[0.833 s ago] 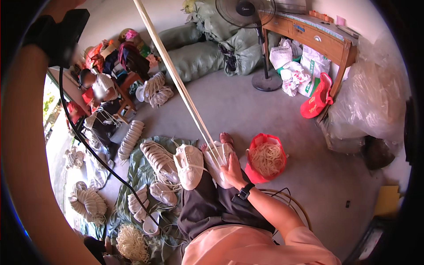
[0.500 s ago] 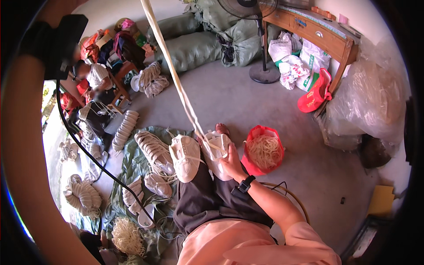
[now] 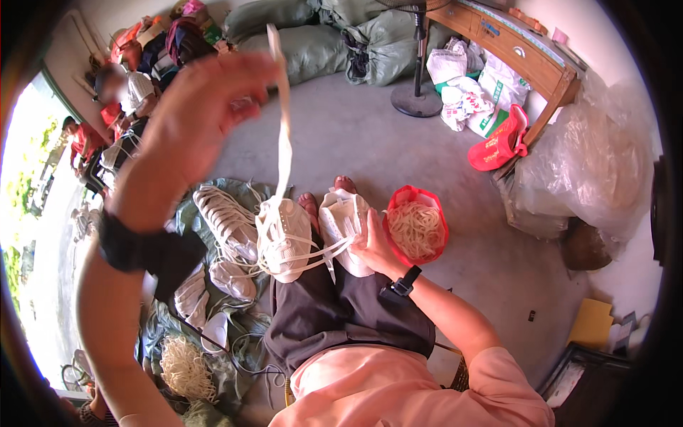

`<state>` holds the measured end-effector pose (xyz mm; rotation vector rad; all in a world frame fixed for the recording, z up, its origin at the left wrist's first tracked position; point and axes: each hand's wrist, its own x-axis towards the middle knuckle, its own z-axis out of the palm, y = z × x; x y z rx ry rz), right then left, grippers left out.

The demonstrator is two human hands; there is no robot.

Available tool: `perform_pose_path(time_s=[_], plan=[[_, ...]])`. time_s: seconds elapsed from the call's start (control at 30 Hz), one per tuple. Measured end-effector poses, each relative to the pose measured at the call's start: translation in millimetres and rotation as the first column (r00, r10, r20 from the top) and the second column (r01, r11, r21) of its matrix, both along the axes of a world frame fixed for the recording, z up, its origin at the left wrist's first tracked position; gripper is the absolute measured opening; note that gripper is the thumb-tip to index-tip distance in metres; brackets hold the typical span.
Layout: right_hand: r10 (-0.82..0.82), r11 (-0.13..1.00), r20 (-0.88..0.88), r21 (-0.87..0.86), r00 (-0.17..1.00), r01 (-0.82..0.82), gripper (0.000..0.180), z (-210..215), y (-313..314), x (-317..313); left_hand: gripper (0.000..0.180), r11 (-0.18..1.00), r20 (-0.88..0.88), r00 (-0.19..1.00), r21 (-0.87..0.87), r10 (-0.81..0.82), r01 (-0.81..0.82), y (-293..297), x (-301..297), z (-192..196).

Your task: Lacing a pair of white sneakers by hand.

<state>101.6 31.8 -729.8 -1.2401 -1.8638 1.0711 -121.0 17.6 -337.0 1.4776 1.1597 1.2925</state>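
Observation:
My left hand (image 3: 224, 99) is raised at the upper left, smeared by motion, its fingers closed on a cream shoelace (image 3: 284, 146). The lace hangs from the fingertips down toward a white lace-up shoe (image 3: 284, 245) resting over my left leg. On my right leg lies a second white shoe (image 3: 343, 217), its toe partly covered by fingers. My right hand (image 3: 377, 245) grips that shoe along its right side. Loose lace strands run across between both shoes.
A red bag (image 3: 442, 245) full of laces stands right of my feet. Stacked white shoes (image 3: 222, 217) and a lace bundle (image 3: 186, 366) lie on a green sheet (image 3: 249, 192) at left. Beyond are a fan base (image 3: 417, 101), a wooden desk (image 3: 523, 53) and people seated left.
My left hand has come into view, lower, and the lace that ran taut past the upper edge now hangs shorter. My right hand stays on the shoe. The view has shifted somewhat.

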Motion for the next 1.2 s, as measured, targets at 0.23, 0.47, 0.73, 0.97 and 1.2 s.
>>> perform_pose_path(time_s=[0.23, 0.47, 0.73, 0.97, 1.2], plan=[[0.097, 0.995, 0.193, -0.004, 0.976, -0.098, 0.107, 22.0, 21.1, -26.3, 0.019, 0.889, 0.263, 0.957, -0.4, -0.12, 0.222, -9.3, -32.9, -130.2], [0.205, 0.967, 0.203, 0.11, 0.957, -0.231, 0.109, 45.2, 51.2, -52.4, 0.01, 0.758, 0.509, 0.86, -0.543, -0.043, 0.36, 6.6, -63.8, -231.5], [0.225, 0.971, -0.133, -0.055, 0.965, -0.234, 0.03, 107.5, 60.1, -93.2, 0.014, 0.716, 0.639, 0.768, -0.557, 0.045, 0.421, 36.9, -83.4, -291.6], [0.14, 0.863, -0.333, -0.421, 0.932, -0.28, 0.023, 87.6, 117.3, -128.5, 0.014, 0.717, 0.666, 0.742, -0.553, 0.074, 0.425, 95.8, -111.6, -317.6], [0.169, 0.847, -0.243, -0.46, 0.955, -0.266, 0.02, 71.5, 161.7, -147.1, 0.012, 0.693, 0.688, 0.719, -0.565, 0.095, 0.448, 137.7, -132.8, -353.1]])
